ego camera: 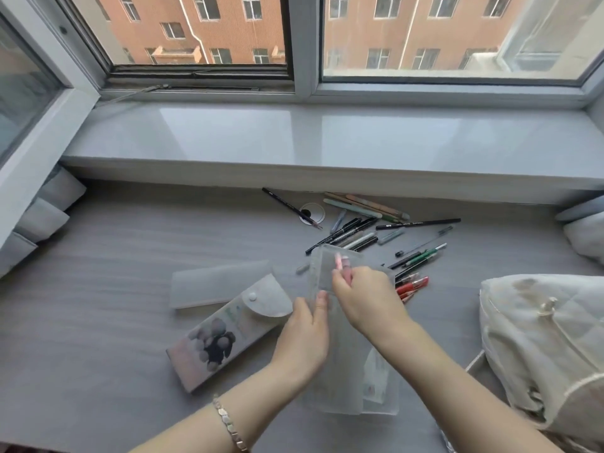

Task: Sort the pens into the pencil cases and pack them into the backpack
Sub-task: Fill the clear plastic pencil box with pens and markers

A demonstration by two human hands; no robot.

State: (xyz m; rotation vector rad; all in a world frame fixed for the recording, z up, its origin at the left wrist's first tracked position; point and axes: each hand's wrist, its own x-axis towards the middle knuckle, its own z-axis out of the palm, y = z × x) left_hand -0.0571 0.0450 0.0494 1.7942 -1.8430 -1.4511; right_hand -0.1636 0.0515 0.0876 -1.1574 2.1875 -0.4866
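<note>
A translucent frosted pencil case (351, 371) stands tilted in front of me, its flap (338, 261) raised. My left hand (302, 338) grips its left edge. My right hand (366, 297) pinches the flap near the top. A printed pencil case (222, 338) with a snap flap lies to the left, and another frosted case (209, 286) lies behind it. Several pens and pencils (366, 230) are scattered at the back, with red pens (413, 286) and green pens (421, 256) to the right of my right hand. The beige backpack (542, 348) sits at the right edge.
The grey desk (114, 289) runs up to a white windowsill (294, 138) under the window. A round cable hole (312, 212) lies among the pens. Grey cushions (49, 207) sit at the far left and a pale one (585, 230) at the far right.
</note>
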